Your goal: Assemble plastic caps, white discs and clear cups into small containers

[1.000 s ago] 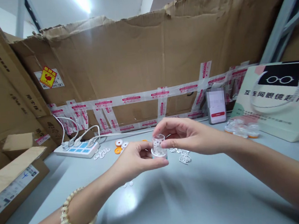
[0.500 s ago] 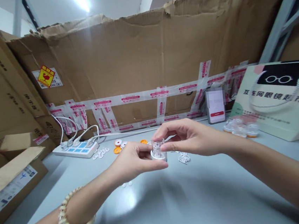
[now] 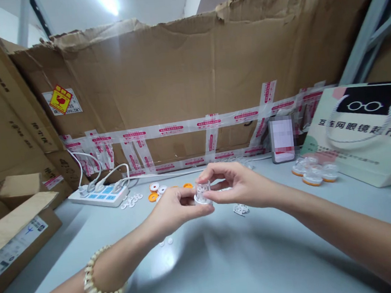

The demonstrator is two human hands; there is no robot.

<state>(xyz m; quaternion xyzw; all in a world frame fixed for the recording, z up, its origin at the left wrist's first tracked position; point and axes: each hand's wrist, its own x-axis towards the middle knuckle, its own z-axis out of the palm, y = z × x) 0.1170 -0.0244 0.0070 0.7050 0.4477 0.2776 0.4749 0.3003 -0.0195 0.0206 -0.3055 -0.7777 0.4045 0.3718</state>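
My left hand (image 3: 174,208) and my right hand (image 3: 233,184) meet over the middle of the grey table (image 3: 227,263). Between them is a small clear plastic container (image 3: 202,192) with white bits inside. The left fingers grip its white base. The right thumb and forefinger pinch its clear upper part. Small white plastic pieces (image 3: 240,209) lie on the table just under the right hand. Orange and white round caps (image 3: 154,192) lie behind the left hand.
A white power strip (image 3: 99,195) with plugged cables sits at the back left. A phone (image 3: 282,139) leans on the taped cardboard wall (image 3: 175,84). Several capped containers (image 3: 312,174) stand by a printed bag (image 3: 370,129). An open carton (image 3: 10,238) is at the left.
Both hands have moved slightly away from me and lower toward the table, keeping their hold on the small container, which now looks pressed shorter between them.
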